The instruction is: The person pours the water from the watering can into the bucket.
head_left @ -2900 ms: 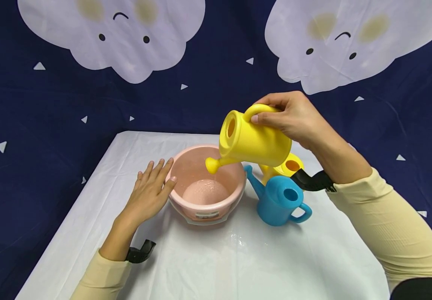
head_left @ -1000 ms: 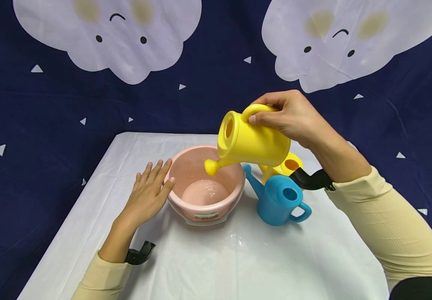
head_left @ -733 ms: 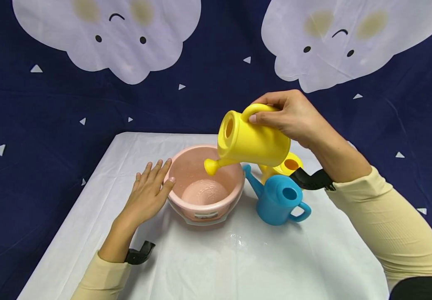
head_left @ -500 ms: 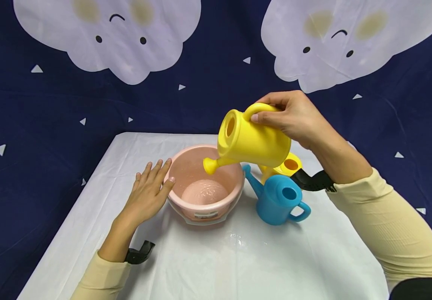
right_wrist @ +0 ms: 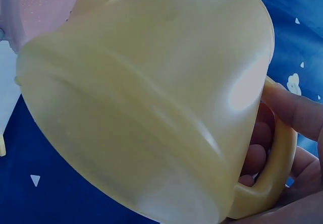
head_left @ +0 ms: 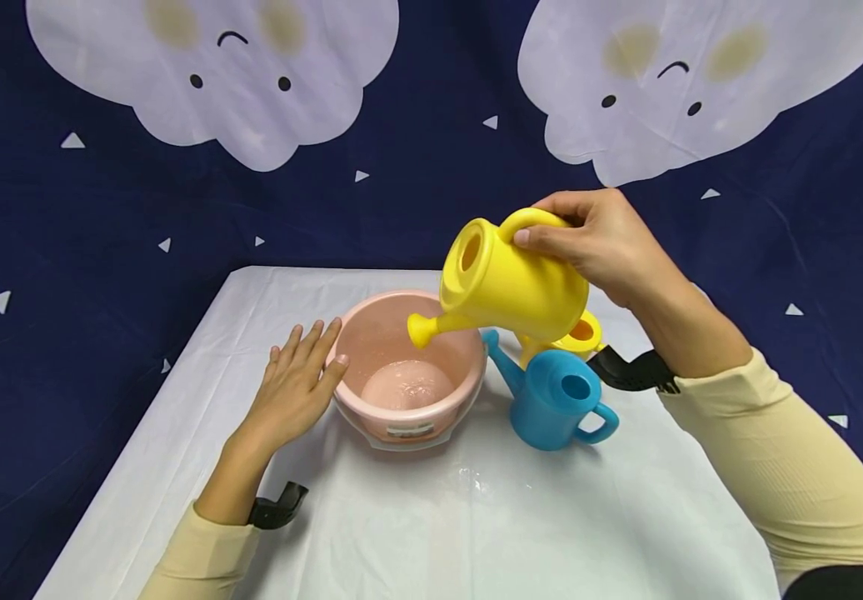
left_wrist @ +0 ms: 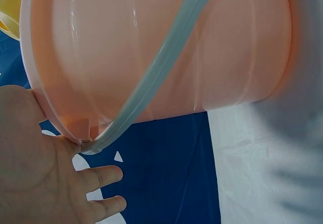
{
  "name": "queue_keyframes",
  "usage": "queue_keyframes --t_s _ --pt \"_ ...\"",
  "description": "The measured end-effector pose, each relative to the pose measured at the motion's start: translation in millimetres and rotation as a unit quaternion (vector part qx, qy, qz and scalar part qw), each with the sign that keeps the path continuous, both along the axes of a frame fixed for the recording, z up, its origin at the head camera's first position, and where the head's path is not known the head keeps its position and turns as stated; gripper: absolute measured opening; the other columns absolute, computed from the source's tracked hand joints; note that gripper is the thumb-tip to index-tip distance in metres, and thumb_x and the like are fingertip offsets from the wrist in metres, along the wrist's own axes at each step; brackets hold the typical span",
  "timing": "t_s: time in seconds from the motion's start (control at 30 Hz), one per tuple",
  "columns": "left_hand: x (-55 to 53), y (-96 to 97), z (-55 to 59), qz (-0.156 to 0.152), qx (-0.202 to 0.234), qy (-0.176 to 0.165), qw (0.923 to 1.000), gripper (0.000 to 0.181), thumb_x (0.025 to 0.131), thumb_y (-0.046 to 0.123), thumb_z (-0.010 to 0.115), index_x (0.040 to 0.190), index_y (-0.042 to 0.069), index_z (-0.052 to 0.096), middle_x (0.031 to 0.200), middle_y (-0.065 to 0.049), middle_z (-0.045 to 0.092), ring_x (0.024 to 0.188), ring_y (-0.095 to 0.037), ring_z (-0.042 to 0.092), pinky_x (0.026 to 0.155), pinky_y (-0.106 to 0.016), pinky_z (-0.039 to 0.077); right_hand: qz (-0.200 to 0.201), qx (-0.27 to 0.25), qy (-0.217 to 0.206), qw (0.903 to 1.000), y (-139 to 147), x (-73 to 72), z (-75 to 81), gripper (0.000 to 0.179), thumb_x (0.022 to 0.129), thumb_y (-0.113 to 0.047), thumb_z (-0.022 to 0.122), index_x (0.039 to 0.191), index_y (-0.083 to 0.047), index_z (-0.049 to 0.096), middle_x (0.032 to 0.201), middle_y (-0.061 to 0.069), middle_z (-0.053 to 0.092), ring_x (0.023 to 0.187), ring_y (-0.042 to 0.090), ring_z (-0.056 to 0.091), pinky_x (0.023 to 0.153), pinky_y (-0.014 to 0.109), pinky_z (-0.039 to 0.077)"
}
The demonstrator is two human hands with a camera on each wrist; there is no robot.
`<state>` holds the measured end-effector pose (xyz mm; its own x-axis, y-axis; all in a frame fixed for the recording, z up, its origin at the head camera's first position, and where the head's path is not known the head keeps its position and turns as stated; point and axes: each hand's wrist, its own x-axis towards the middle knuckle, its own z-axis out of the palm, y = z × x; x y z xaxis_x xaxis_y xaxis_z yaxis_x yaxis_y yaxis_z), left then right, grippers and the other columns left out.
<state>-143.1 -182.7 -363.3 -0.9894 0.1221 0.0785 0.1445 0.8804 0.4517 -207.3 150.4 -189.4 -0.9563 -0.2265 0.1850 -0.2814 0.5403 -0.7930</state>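
My right hand (head_left: 611,242) grips the handle of a yellow watering can (head_left: 529,287), held tilted with its spout down over a pink bucket (head_left: 405,414). The spout's rose (head_left: 421,331) hangs above the bucket's opening, and a little water shows on the bucket's bottom. In the right wrist view, fingers (right_wrist: 295,108) wrap the can's handle (right_wrist: 277,173). My left hand (head_left: 292,392) lies with straight, spread fingers against the bucket's left rim. The left wrist view shows its palm by the rim, near the grey bail handle (left_wrist: 156,72).
A blue watering can (head_left: 555,400) stands right of the bucket, its spout close to the bucket's wall. Behind it, a second yellow watering can (head_left: 581,332) is partly hidden. Water drops (head_left: 472,482) lie on the white-covered table (head_left: 431,533). A dark blue backdrop (head_left: 251,208) rises behind.
My right hand has shifted slightly right and down with the yellow watering can, its body tipping a little further back. The left hand and bucket stay nearly in place.
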Motion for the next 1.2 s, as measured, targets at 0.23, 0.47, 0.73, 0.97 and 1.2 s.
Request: queue_keyframes --t_s 0.23,0.47,0.73,0.97,1.2 --pt "-0.4 -1.0 -0.4 0.0 0.002 0.0 1.0 0.059 0.099 0.054 0.022 0.152 0.03 0.01 0.16 -0.012 0.013 0.148 -0.036 -0.002 0.114 -0.064 -0.001 0.003 -0.022 0.008 0.9997 4 1.1 -6.7 0.028 0.083 -0.028 0.073 0.102 -0.007 0.07 0.084 -0.002 0.068 0.072 0.02 0.06 0.063 0.023 0.054" --pt "-0.1 -1.8 -0.2 -0.002 0.004 0.0 1.0 0.059 0.1 0.054 0.023 0.152 0.03 0.01 0.16 -0.011 0.013 0.148 -0.036 -0.001 0.114 -0.064 0.0 0.006 -0.042 0.013 0.999 5 3.8 -10.1 0.026 0.083 -0.027 0.072 0.101 -0.007 0.07 0.084 -0.002 0.068 0.073 0.02 0.06 0.063 0.023 0.054" --pt "-0.3 -2.7 -0.4 -0.002 0.006 0.0 1.0 0.059 0.099 0.054 0.022 0.152 0.031 0.009 0.16 -0.012 0.013 0.148 -0.036 -0.001 0.114 -0.064 0.0 0.004 -0.046 0.014 0.9988 6 4.6 -14.4 0.026 0.084 -0.027 0.072 0.101 -0.008 0.069 0.086 -0.002 0.068 0.073 0.02 0.061 0.064 0.022 0.055" --pt "-0.4 -2.7 0.1 -0.003 0.005 -0.001 1.0 0.059 0.1 0.054 0.022 0.152 0.031 0.009 0.16 -0.012 0.013 0.148 -0.037 0.0 0.113 -0.065 0.0 -0.002 -0.034 0.018 0.9992 9 5.9 -17.4 0.032 0.083 -0.034 0.071 0.105 -0.011 0.07 0.089 -0.002 0.067 0.079 0.02 0.059 0.065 0.022 0.053" --pt "-0.3 -2.4 0.1 -0.001 0.004 -0.001 1.0 0.059 0.1 0.053 0.022 0.152 0.03 0.009 0.16 -0.012 0.012 0.148 -0.037 -0.001 0.113 -0.065 -0.001 -0.001 -0.036 0.032 0.9988 12 7.4 -18.9 0.031 0.083 -0.032 0.072 0.106 -0.012 0.071 0.097 -0.003 0.066 0.087 0.018 0.057 0.068 0.02 0.051"
